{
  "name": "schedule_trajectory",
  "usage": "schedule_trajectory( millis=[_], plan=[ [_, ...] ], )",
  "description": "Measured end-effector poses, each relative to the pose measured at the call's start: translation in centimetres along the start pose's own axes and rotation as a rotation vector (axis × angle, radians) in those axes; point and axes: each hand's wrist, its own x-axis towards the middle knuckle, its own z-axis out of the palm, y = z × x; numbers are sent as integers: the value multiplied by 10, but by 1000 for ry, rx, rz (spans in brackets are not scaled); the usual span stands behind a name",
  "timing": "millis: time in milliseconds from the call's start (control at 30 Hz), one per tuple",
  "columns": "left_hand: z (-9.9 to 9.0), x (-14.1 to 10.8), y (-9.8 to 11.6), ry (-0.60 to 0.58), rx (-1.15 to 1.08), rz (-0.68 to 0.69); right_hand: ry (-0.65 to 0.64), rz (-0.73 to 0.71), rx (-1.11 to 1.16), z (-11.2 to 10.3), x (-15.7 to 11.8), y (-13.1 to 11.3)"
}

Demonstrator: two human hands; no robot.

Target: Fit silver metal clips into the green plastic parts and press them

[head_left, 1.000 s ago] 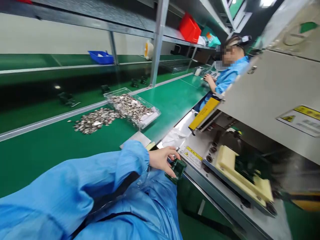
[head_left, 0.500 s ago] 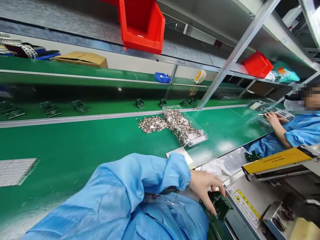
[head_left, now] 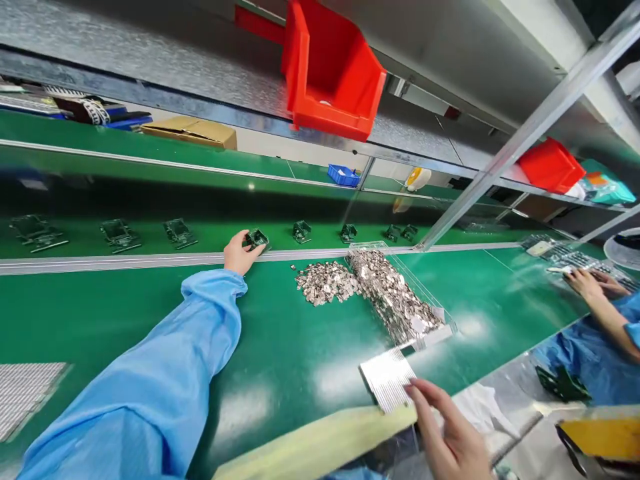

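Note:
My left hand (head_left: 240, 253) is closed on a small dark green circuit board assembly (head_left: 258, 239) at the grey strip along the back of the green bench. Similar assemblies stand in a row on both sides, such as one on the left (head_left: 180, 232) and one on the right (head_left: 301, 231). At the lower right, my right hand (head_left: 453, 437) has its fingertips at the end of a long, blurred pale yellow strip (head_left: 320, 441), seemingly pinching it. Just beyond those fingers lies a white ridged plate (head_left: 387, 377).
A clear tray (head_left: 440, 333) of small silvery metal pieces stands mid-bench, with a loose pile (head_left: 327, 281) beside it. Overhead is a shelf with a red bin (head_left: 335, 87). At the right, a co-worker's hands (head_left: 595, 283) work over parts. A ridged sheet (head_left: 30, 393) lies left.
My left hand has swung from the lower right to the back of the bench with the circuit board assembly. My right hand and the yellow strip have come into view. The camera has turned.

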Motion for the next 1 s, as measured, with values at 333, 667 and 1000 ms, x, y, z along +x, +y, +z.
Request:
schedule_trajectory(
  millis=[333,667,1000],
  plan=[
    [20,63,-34,-45,136,176,-417,-190,-86,241,208,-60],
    [-108,76,-72,565,371,-104,-670,-44,-338,303,232,-78],
    [-68,-16,-22,293,254,162,-779,-259,-134,161,160,-128]
  ],
)
